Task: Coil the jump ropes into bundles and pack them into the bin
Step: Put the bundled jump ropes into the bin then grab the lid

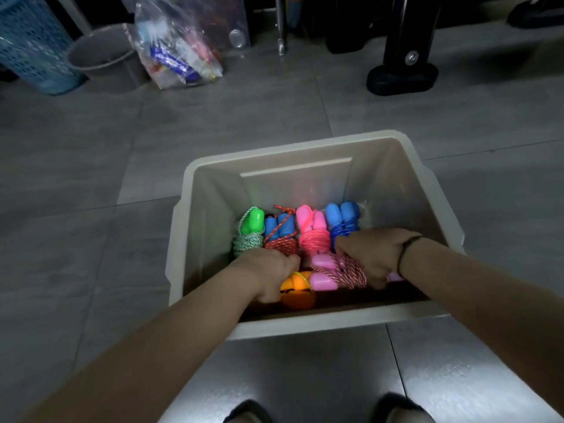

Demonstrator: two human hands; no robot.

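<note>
Both hands down inside the white bin (393, 190). Right hand (369, 253) grips the pink-handled bundle (323, 271) by its red-white coil. Left hand (268, 273) is curled against the orange bundle (297, 293), fingertips hidden. Back row, side by side: green bundle (250, 232), blue-handled red-rope bundle (280, 236), pink bundle (312, 230), blue bundle (343, 221).

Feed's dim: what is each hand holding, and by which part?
The right hand grips the pink-handled bundle by its wound rope, not the handles. The left hand sits curled on the orange-handled bundle; whether it grips cannot be told.
</note>
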